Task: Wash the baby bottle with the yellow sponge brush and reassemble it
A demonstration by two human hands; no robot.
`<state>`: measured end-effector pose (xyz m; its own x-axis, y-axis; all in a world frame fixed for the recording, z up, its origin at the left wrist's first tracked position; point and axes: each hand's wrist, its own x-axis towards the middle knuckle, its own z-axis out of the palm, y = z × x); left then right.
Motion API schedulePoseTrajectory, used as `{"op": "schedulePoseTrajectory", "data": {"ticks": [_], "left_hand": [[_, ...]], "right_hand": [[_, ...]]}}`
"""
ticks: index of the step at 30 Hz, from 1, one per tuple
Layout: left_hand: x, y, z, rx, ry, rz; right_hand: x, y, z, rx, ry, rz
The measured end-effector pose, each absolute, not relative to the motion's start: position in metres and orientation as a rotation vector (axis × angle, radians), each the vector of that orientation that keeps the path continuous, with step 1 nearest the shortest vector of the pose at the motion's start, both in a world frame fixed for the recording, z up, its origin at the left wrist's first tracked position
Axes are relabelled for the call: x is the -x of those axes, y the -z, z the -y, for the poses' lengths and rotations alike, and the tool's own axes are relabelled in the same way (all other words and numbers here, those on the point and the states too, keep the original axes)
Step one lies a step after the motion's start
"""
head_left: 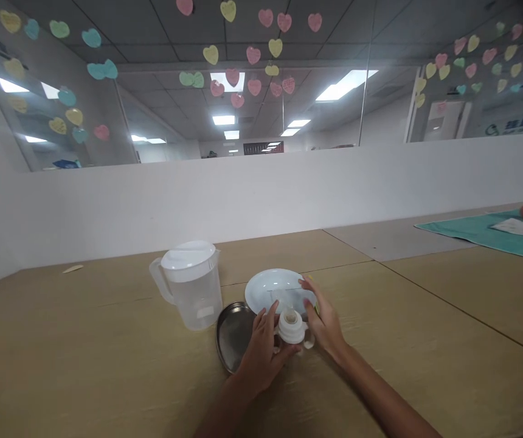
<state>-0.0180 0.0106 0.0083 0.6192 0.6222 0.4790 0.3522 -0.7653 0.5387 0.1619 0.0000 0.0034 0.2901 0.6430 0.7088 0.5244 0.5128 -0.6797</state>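
A small white round-topped bottle point(291, 327) with a hole in its top and stubs like handles at its sides stands in front of me; its exact kind I cannot make out. My left hand point(264, 350) is closed around its left side, thumb in front. To the right, my right hand point(325, 319) has its thumb and fingers apart, near the bottle's right side and over the plate's edge. Behind both hands lies a white oval plate point(261, 286), with something clear on it, partly hidden. Bits of yellow-green show behind my right fingers.
A metal kidney-shaped tray point(232, 340) lies left of my left hand. Beyond it stands a clear lidded pitcher point(197, 298). A flat wooden piece point(73, 269) lies far left. At the right edge, a teal cloth point(471, 231) holds a white cloth and a pinkish object.
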Motion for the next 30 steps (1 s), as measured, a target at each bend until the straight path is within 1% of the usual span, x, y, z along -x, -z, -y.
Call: {"op": "schedulePoseTrajectory", "data": {"ticks": [2,6,9,14,17,21,24,26,30], "left_hand": [[0.018,-0.008,-0.011,-2.494,-0.957,-0.791],[0.017,-0.007,-0.013,-2.588,-0.99,-0.789],[0.017,-0.008,-0.014,-2.631,-0.989,-0.793],[0.017,-0.008,-0.013,-2.66,-0.977,-0.853],[0.017,-0.004,-0.015,-2.698,-1.012,-0.827],[0.017,-0.002,-0.017,-2.724,-1.028,-0.806],[0.016,-0.006,-0.015,-2.698,-1.001,-0.829],[0.016,-0.01,-0.013,-2.68,-0.983,-0.839],[0.015,-0.014,-0.009,-2.643,-0.921,-0.837]], "right_hand": [[-0.162,-0.004,0.0,1.12,-0.034,1.354],[-0.153,-0.005,0.01,0.899,0.093,1.671],[-0.148,-0.003,0.015,0.802,0.162,1.73],[-0.153,-0.002,0.012,0.86,0.093,1.489],[-0.151,-0.006,0.012,0.885,0.105,1.603],[-0.145,-0.008,0.015,0.906,0.251,1.778],[-0.144,-0.004,0.014,0.894,0.28,1.64],[-0.143,-0.002,0.012,0.896,0.239,1.483],[-0.14,-0.007,0.008,0.886,-0.032,1.142]]}}
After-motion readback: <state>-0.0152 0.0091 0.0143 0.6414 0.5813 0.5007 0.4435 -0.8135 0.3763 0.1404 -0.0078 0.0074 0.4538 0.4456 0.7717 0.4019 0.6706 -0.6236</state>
